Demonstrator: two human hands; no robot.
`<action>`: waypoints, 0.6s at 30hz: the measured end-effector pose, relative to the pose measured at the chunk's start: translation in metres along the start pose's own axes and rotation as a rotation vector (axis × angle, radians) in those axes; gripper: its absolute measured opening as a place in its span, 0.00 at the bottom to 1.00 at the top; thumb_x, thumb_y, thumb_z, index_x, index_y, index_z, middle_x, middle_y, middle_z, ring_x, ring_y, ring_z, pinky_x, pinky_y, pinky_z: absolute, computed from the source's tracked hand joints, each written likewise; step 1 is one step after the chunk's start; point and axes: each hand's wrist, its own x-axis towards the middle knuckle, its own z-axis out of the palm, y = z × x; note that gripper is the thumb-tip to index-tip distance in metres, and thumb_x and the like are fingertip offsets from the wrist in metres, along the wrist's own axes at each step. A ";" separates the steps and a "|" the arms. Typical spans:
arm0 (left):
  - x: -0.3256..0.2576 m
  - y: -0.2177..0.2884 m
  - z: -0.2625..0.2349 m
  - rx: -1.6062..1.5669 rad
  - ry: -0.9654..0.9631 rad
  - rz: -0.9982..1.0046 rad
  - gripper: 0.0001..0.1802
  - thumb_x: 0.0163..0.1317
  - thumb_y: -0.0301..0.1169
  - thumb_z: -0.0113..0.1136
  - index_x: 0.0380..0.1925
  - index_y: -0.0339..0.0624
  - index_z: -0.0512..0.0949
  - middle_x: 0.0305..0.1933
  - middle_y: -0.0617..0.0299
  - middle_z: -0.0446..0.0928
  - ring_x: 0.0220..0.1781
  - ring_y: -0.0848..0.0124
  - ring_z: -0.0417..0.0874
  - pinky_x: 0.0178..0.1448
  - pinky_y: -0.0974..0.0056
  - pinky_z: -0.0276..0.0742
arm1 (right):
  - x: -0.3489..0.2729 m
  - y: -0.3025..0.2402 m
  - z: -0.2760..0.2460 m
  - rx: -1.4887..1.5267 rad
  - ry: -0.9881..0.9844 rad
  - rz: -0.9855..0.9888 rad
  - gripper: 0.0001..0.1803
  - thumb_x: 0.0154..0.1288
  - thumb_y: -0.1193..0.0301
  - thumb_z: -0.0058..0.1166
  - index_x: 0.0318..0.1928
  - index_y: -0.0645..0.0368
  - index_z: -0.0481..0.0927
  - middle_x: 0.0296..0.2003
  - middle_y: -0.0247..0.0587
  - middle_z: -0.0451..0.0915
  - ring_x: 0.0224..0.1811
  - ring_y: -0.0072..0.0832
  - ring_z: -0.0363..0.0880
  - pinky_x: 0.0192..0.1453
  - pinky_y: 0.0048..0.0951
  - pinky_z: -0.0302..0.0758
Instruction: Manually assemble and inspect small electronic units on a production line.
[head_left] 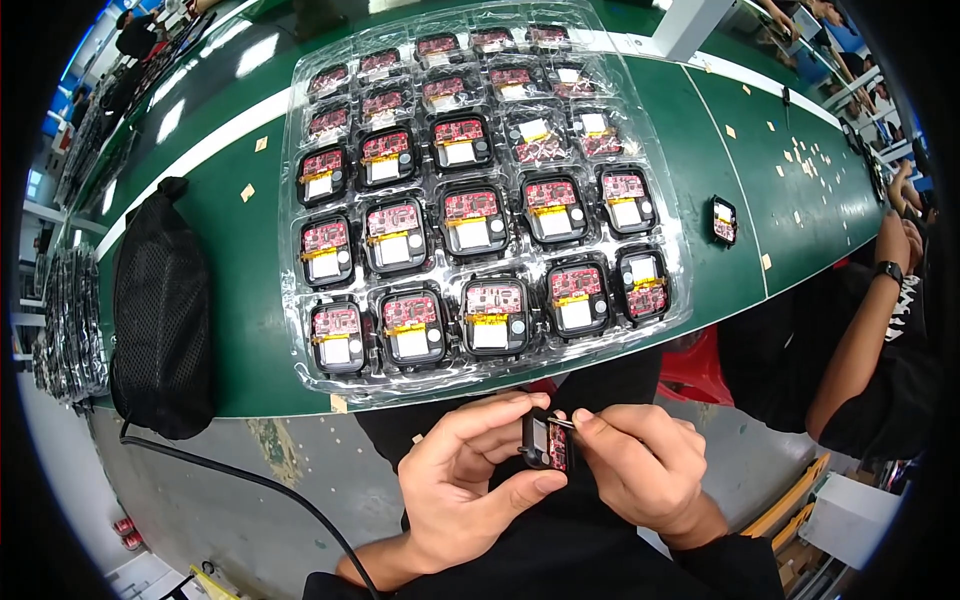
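My left hand (pixel 455 490) grips a small black watch-like case (pixel 531 450) by its edges, thumb below and fingers above. The case is tilted on its side in front of my body, with a red circuit board and a pale block showing in it. At its upper edge, my right hand (pixel 645 465) pinches a slim metal tool (pixel 562 422), whose tip touches or nearly touches the case. The tool's exact kind is hard to make out. Beyond my hands lies a clear plastic tray (pixel 676 270) holding rows of similar open cases (pixel 495 318) with red boards, yellow tape and white blocks.
A green table (pixel 250 350) carries the tray. At left stands a black mesh bag (pixel 165 310), with a black cable (pixel 260 480) running past my left forearm. One loose case (pixel 723 220) lies right of the tray, near scattered paper bits. A co-worker's arm (pixel 855 330) is at far right.
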 end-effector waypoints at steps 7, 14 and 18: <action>0.002 -0.002 -0.002 0.021 0.002 0.000 0.34 0.57 0.11 0.72 0.64 0.24 0.70 0.68 0.35 0.74 0.66 0.54 0.83 0.69 0.53 0.82 | 0.003 0.001 0.001 0.018 -0.005 0.026 0.17 0.50 0.80 0.74 0.43 0.64 0.88 0.34 0.39 0.81 0.23 0.26 0.80 0.24 0.26 0.78; 0.003 -0.003 -0.001 0.013 0.006 0.001 0.34 0.58 0.11 0.72 0.64 0.24 0.70 0.68 0.34 0.74 0.66 0.53 0.82 0.69 0.53 0.82 | 0.003 0.004 0.003 0.028 0.015 0.022 0.17 0.50 0.81 0.73 0.43 0.65 0.88 0.34 0.39 0.81 0.24 0.26 0.79 0.24 0.25 0.77; 0.002 0.000 0.003 0.036 0.058 -0.060 0.35 0.57 0.19 0.78 0.63 0.27 0.70 0.64 0.37 0.77 0.65 0.52 0.83 0.68 0.54 0.83 | 0.001 0.006 0.004 0.033 0.013 0.013 0.18 0.48 0.83 0.71 0.43 0.65 0.89 0.34 0.39 0.81 0.24 0.26 0.80 0.25 0.26 0.77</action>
